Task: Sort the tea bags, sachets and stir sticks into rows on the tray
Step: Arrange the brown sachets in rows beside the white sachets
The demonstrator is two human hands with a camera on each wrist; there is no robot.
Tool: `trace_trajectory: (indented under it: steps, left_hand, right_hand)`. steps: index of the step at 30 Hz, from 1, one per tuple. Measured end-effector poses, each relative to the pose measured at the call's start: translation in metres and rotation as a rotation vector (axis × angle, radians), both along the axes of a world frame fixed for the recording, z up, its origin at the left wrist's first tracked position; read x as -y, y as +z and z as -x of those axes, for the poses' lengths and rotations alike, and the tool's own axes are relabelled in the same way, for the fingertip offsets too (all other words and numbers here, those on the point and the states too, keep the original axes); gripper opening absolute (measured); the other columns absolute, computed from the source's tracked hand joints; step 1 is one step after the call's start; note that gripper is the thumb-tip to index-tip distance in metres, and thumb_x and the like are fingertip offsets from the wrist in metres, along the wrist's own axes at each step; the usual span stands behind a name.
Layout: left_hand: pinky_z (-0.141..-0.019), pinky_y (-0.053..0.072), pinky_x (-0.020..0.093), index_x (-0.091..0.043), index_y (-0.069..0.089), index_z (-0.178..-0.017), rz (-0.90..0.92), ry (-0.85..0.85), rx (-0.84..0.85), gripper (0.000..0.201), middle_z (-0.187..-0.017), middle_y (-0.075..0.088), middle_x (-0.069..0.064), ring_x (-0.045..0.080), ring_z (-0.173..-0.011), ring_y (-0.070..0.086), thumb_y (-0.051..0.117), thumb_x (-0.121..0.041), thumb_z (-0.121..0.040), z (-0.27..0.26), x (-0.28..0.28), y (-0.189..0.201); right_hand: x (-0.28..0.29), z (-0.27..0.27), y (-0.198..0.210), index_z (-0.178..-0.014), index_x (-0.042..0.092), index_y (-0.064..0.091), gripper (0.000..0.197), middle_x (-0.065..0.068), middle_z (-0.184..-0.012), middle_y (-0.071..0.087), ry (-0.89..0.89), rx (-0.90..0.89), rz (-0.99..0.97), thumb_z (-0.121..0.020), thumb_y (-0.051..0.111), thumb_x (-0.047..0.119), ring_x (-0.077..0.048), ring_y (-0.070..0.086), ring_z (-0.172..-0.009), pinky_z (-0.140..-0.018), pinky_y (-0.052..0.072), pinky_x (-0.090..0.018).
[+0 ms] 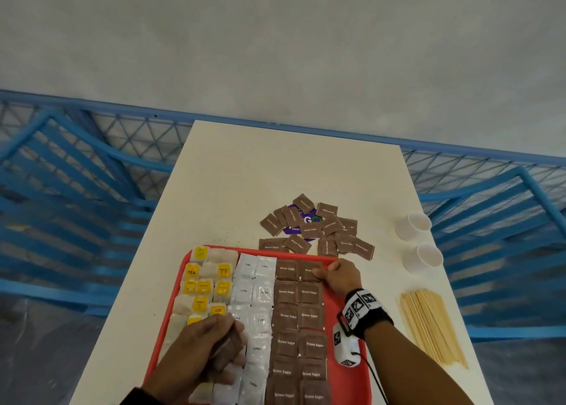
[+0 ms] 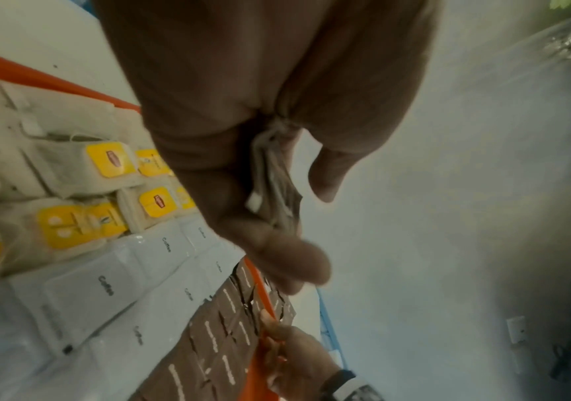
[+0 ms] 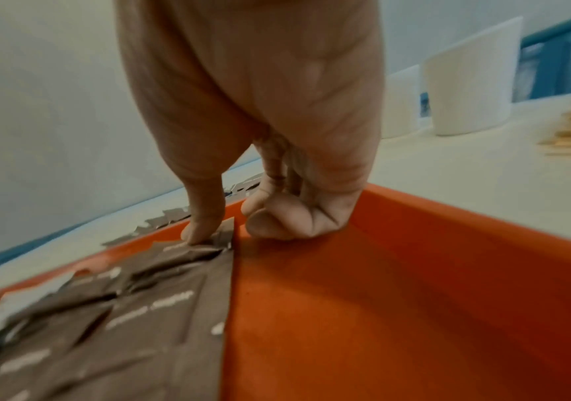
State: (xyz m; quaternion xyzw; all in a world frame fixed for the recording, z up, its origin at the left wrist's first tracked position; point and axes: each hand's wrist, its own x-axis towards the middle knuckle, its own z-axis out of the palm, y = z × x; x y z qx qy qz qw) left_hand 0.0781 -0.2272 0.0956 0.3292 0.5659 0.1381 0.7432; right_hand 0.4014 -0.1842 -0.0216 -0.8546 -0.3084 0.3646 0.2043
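Observation:
A red tray (image 1: pixel 183 270) holds rows: tea bags (image 1: pixel 202 285) with yellow tags on the left, white coffee sachets (image 1: pixel 254 294) in the middle, brown sugar sachets (image 1: pixel 298 316) on the right. My left hand (image 1: pixel 232 343) hovers over the near tea bags and grips a small stack of brown sachets (image 2: pixel 277 184) between thumb and fingers. My right hand (image 1: pixel 330 273) is at the tray's far right corner. Its thumb (image 3: pixel 201 228) pinches the farthest brown sugar sachet (image 3: pixel 222 238) against the curled fingers, which rest on the tray floor (image 3: pixel 414 298). Wooden stir sticks (image 1: pixel 428 325) lie right of the tray.
A loose pile of brown sachets (image 1: pixel 315 227) lies beyond the tray on a purple sticker (image 1: pixel 306 221). Two white paper cups (image 1: pixel 413 225) stand at the table's right edge. Blue metal frames flank the table on both sides.

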Motion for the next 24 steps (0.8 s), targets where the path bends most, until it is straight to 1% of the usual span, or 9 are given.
trace_trajectory:
  steps: [3, 5, 7, 10, 12, 14, 17, 20, 24]
  left_hand:
    - [-0.066, 0.062, 0.047, 0.0, 0.065, -0.117, 0.114, 0.1, 0.174, 0.026, -0.108, 0.073, 0.023, 0.039, -0.092, 0.073, 0.045, -0.001, -0.1, -0.001, -0.005, 0.003]
    - [-0.074, 0.062, 0.05, 0.0, 0.061, -0.124, 0.137, 0.107, 0.299, 0.036, -0.117, 0.07, 0.022, 0.04, -0.103, 0.07, 0.042, 0.013, -0.096, 0.0, -0.009, 0.005]
    - [-0.082, 0.06, 0.05, -0.005, 0.056, -0.13, 0.111, 0.046, 0.383, 0.042, -0.124, 0.067, 0.021, 0.039, -0.113, 0.066, 0.044, 0.015, -0.095, 0.0, -0.012, 0.008]
    - [-0.086, 0.059, 0.049, -0.01, 0.054, -0.131, 0.015, -0.076, 0.368, 0.04, -0.124, 0.068, 0.019, 0.036, -0.115, 0.066, 0.051, 0.009, -0.095, -0.008, -0.018, 0.013]
    - [-0.083, 0.06, 0.049, -0.007, 0.054, -0.128, -0.063, -0.146, 0.304, 0.033, -0.118, 0.069, 0.021, 0.037, -0.111, 0.068, 0.055, 0.004, -0.096, -0.017, -0.019, 0.016]
    - [-0.074, 0.063, 0.046, -0.002, 0.057, -0.12, -0.149, -0.205, 0.251, 0.023, -0.107, 0.071, 0.024, 0.04, -0.104, 0.07, 0.058, -0.002, -0.097, -0.025, -0.017, 0.021]
    - [-0.058, 0.062, 0.039, 0.004, 0.061, -0.106, -0.277, -0.216, 0.182, 0.023, -0.093, 0.071, 0.026, 0.038, -0.087, 0.073, 0.066, -0.015, -0.093, -0.032, -0.017, 0.024]
    - [-0.05, 0.058, 0.034, 0.006, 0.063, -0.099, -0.319, -0.188, 0.155, 0.033, -0.09, 0.067, 0.031, 0.034, -0.075, 0.072, 0.07, -0.025, -0.089, -0.036, -0.018, 0.024]
    - [-0.045, 0.055, 0.03, 0.002, 0.066, -0.092, -0.339, -0.265, 0.147, 0.027, -0.081, 0.072, 0.019, 0.031, -0.069, 0.071, 0.07, -0.024, -0.09, -0.038, -0.021, 0.027]
  right_hand:
    - [0.004, 0.006, 0.019, -0.067, 0.021, 0.049, 0.038, 0.001, -0.08, 0.066, -0.01, 0.021, -0.078, -0.073, 0.084, 0.035, -0.021, 0.063, -0.082, -0.081, 0.051, -0.035]
    - [0.012, 0.016, 0.044, -0.069, 0.019, 0.054, 0.031, 0.001, -0.081, 0.069, -0.01, 0.01, -0.198, -0.078, 0.08, 0.033, -0.019, 0.065, -0.08, -0.074, 0.051, -0.032]
    - [0.025, 0.034, 0.077, -0.074, 0.019, 0.062, 0.025, 0.004, -0.077, 0.067, 0.106, -0.027, -0.281, -0.084, 0.074, 0.038, -0.012, 0.061, -0.073, -0.065, 0.046, -0.024]
    - [0.05, 0.07, 0.128, -0.079, 0.023, 0.071, 0.021, 0.002, -0.079, 0.071, 0.386, -0.245, -0.333, -0.087, 0.071, 0.043, -0.008, 0.062, -0.069, -0.067, 0.052, -0.027]
    - [0.066, 0.092, 0.148, -0.083, 0.021, 0.073, 0.019, 0.002, -0.082, 0.073, 0.49, -0.327, -0.339, -0.086, 0.072, 0.039, -0.01, 0.065, -0.069, -0.066, 0.053, -0.027]
    - [0.078, 0.105, 0.151, -0.084, 0.019, 0.073, 0.017, 0.0, -0.082, 0.074, 0.48, -0.329, -0.361, -0.083, 0.076, 0.036, -0.011, 0.067, -0.069, -0.065, 0.053, -0.026]
    - [0.091, 0.107, 0.144, -0.076, 0.015, 0.073, 0.014, -0.001, -0.074, 0.073, 0.325, -0.311, -0.438, -0.083, 0.078, 0.027, -0.015, 0.065, -0.063, -0.064, 0.052, -0.028]
    - [0.103, 0.101, 0.143, -0.078, 0.015, 0.075, 0.014, -0.007, -0.071, 0.073, 0.146, -0.47, -0.404, -0.083, 0.077, 0.028, -0.015, 0.06, -0.059, -0.063, 0.049, -0.032]
    - [0.109, 0.101, 0.145, -0.083, 0.014, 0.074, 0.012, -0.013, -0.078, 0.074, 0.122, -0.522, -0.421, -0.085, 0.076, 0.025, -0.02, 0.065, -0.067, -0.069, 0.052, -0.037]
